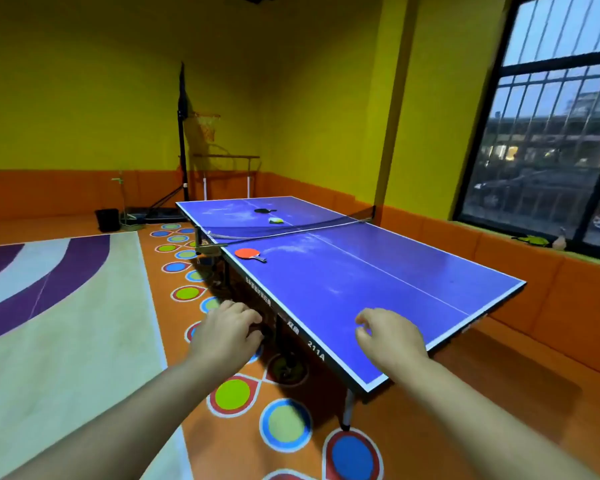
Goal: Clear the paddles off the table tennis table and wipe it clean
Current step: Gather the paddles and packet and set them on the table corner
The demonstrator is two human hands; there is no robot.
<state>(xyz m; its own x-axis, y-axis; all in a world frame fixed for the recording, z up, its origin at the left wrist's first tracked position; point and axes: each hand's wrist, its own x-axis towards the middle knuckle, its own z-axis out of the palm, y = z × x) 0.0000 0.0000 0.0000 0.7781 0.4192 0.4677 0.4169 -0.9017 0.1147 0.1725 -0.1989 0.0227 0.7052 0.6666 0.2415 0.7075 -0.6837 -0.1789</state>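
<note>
Red paddle (247, 253), black paddle (263, 211), blue table (361, 289)

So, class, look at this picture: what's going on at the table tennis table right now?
A person stands at the near corner of the blue table with both arms held out. The left hand and right hand hold nothing, their fingers loosely curled. Nothing is cleared yet: a red paddle lies on the near half by the net, and a black paddle and a small yellow-and-white item, perhaps a cloth, lie on the far half. Pale smudges mark the surface.
</note>
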